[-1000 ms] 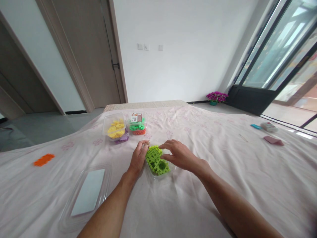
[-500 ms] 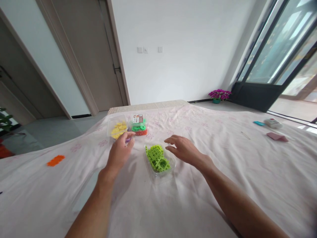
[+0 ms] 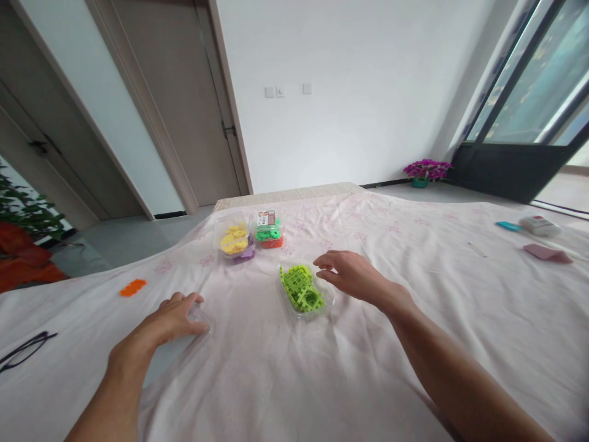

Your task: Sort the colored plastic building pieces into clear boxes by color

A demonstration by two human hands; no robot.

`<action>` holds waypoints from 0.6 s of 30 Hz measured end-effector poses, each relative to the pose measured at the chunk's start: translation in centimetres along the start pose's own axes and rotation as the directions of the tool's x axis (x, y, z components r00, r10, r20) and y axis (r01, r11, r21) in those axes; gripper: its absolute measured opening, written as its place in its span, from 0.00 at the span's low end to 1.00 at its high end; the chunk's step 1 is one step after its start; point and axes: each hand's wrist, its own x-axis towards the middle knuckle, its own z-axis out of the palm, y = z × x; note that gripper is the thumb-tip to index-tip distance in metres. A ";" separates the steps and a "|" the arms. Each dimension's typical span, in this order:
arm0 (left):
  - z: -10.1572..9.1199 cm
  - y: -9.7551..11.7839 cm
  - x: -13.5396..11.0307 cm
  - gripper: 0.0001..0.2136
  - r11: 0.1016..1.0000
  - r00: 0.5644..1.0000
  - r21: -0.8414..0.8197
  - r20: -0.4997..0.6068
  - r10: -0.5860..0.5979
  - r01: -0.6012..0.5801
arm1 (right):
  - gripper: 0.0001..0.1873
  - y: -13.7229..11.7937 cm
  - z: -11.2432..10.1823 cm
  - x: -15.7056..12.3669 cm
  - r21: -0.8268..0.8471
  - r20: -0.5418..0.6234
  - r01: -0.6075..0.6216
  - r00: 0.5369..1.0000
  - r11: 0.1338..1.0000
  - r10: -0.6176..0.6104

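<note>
A clear plastic tub (image 3: 322, 307) holding green lattice pieces (image 3: 301, 288) rests in the middle of the pink sheet. My right hand (image 3: 352, 274) hovers just right of the tub, fingers spread and slightly curled, holding nothing. My left hand (image 3: 172, 319) lies lower left, fingers curled over the far corner of a clear plastic lid (image 3: 202, 320) that is mostly hidden under my hand and forearm.
Farther back are a tub of yellow and purple pieces (image 3: 234, 241) and a tub of green and orange pieces (image 3: 269, 233). An orange piece (image 3: 133, 286) lies at left, black glasses (image 3: 23, 350) at far left. Small items (image 3: 540, 236) sit at the right edge.
My left hand has drawn back from the far tubs, down and left onto the clear lid. The right hand stayed beside the green tub. The view turned left.
</note>
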 end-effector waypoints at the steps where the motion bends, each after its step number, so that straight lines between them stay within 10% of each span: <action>1: 0.1 -0.3 -0.2 0.39 1.000 1.000 0.002 0.015 0.008 -0.008 | 0.12 0.1 0.0 0.0 0.006 0.000 0.006 1.000 1.000 -0.006; 10: -1.1 0.6 -1.2 0.25 0.887 0.996 -0.458 0.026 0.086 -0.065 | 0.12 0.5 -0.6 -0.1 0.016 -0.027 0.002 1.000 1.000 -0.002; 18: -2.2 11.0 -1.6 0.29 0.232 0.970 -0.942 -0.240 0.036 -0.242 | 0.18 0.9 0.1 0.1 0.268 -0.013 -0.076 0.997 0.960 0.082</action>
